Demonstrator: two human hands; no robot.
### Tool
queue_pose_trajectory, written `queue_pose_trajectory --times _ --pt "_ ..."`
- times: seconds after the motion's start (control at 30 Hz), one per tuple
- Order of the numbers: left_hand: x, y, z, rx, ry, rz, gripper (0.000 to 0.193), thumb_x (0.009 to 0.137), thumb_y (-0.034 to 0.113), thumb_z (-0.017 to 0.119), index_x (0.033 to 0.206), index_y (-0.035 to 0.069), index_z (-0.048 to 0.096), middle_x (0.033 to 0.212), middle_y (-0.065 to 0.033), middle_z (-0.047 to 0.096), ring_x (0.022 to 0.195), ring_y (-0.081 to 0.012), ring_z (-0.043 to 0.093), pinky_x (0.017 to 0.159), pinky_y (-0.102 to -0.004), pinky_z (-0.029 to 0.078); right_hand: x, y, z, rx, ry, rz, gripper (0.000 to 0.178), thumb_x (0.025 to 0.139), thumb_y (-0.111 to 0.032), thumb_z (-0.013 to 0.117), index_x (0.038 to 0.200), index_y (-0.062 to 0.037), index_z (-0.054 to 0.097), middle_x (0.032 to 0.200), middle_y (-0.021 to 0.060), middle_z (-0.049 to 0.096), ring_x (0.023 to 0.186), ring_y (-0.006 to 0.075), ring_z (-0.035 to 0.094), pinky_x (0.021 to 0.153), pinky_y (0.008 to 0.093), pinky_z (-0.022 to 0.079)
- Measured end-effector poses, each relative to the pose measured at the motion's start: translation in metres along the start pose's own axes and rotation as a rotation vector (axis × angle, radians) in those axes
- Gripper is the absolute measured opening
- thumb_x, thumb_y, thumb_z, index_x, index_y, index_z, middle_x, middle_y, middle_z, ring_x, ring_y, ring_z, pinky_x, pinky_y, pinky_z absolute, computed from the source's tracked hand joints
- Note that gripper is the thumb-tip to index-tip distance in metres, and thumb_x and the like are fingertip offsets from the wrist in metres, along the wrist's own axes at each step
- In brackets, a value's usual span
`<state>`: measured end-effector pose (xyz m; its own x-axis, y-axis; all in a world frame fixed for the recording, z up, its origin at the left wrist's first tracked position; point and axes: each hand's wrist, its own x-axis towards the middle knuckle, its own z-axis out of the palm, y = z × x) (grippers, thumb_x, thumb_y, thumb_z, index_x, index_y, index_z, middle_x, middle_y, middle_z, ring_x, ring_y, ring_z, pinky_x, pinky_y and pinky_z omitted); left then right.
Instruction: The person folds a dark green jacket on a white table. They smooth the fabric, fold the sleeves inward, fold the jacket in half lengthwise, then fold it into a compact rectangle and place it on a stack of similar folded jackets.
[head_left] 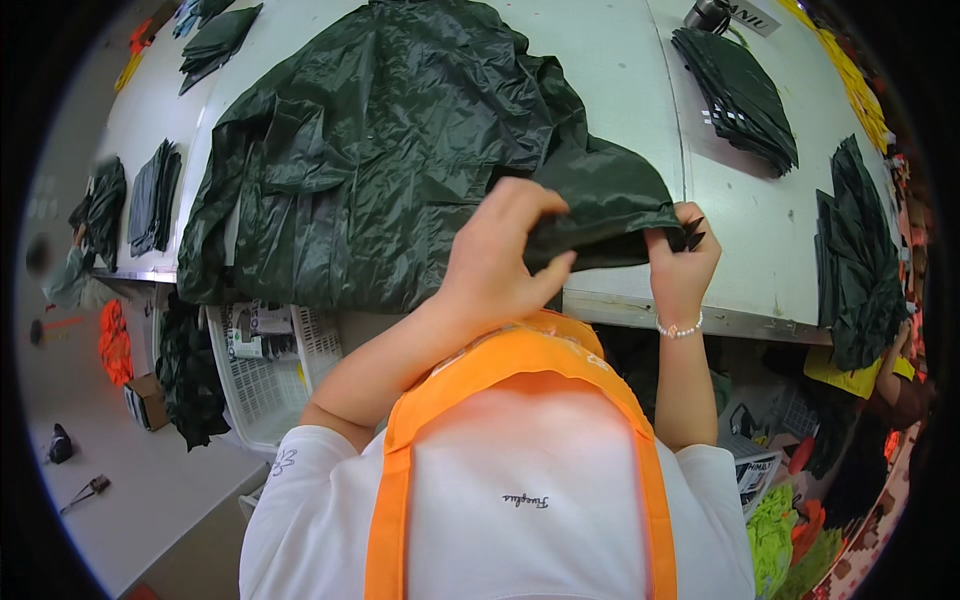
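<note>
A large dark green raincoat point(380, 150) lies crumpled across the white table point(620, 80). Its near corner, a hood-like fold point(610, 205), is lifted off the table edge between both hands. My left hand point(500, 260) pinches the fold from the left, thumb under and fingers over the fabric. My right hand point(685, 260), with a bead bracelet on the wrist, grips the same fold at its right end. Both hands hover just in front of the table's near edge.
A stack of folded dark green garments point(740, 95) lies at the table's right, another pile point(860, 260) at the far right edge, more folded pieces point(155, 195) at the left. A white plastic basket point(265, 370) stands under the table. Another person's arm point(895, 385) shows at right.
</note>
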<state>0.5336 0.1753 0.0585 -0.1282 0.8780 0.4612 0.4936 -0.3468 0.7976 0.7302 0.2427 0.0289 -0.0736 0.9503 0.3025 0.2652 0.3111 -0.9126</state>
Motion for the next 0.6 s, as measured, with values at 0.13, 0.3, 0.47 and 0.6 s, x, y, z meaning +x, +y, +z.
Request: queue_pose_trajectory --times 0.13,0.3,0.47,0.6 --pt "-0.004 -0.012 -0.001 0.095 0.059 -0.022 0.022 0.066 -0.004 0.072 0.08 0.004 0.056 0.076 -0.0064 0.056 0.066 -0.0193 0.056 0.059 -0.0265 0.046 -0.008 -0.036 -0.009 0.294 -0.365 0.185 0.021 0.077 -0.005 0.073 0.081 -0.0028 0.053 0.066 -0.0073 0.044 0.056 0.0005 0.035 0.05 0.0161 0.028" --pt "0.008 -0.01 -0.029 0.315 0.214 0.206 0.028 0.053 -0.012 0.068 0.068 0.004 0.049 0.064 -0.0061 0.049 0.057 -0.0187 0.051 0.053 -0.027 0.043 -0.018 -0.035 -0.027 -0.28 -0.095 -0.243 0.022 0.073 0.007 0.067 0.088 -0.0049 0.057 0.059 -0.0029 0.049 0.051 0.0006 0.039 0.047 0.0162 0.031" --pt "0.009 -0.004 -0.027 0.197 0.046 0.285 0.029 0.052 -0.01 0.072 0.07 0.003 0.053 0.067 -0.0062 0.055 0.059 -0.0196 0.054 0.053 -0.0262 0.044 -0.028 -0.047 -0.026 -0.296 0.041 -0.211 0.019 0.072 0.01 0.063 0.08 -0.0048 0.056 0.058 -0.0028 0.049 0.049 0.0008 0.04 0.047 0.0158 0.032" --pt "0.011 0.002 -0.027 0.11 0.034 0.305 0.03 0.051 -0.01 0.073 0.071 0.003 0.055 0.072 -0.0073 0.058 0.063 -0.0204 0.057 0.056 -0.0264 0.045 -0.038 -0.054 -0.044 -0.339 -0.109 -0.13 0.019 0.072 0.01 0.062 0.076 -0.0046 0.052 0.058 -0.0028 0.047 0.05 0.0025 0.04 0.047 0.0175 0.033"
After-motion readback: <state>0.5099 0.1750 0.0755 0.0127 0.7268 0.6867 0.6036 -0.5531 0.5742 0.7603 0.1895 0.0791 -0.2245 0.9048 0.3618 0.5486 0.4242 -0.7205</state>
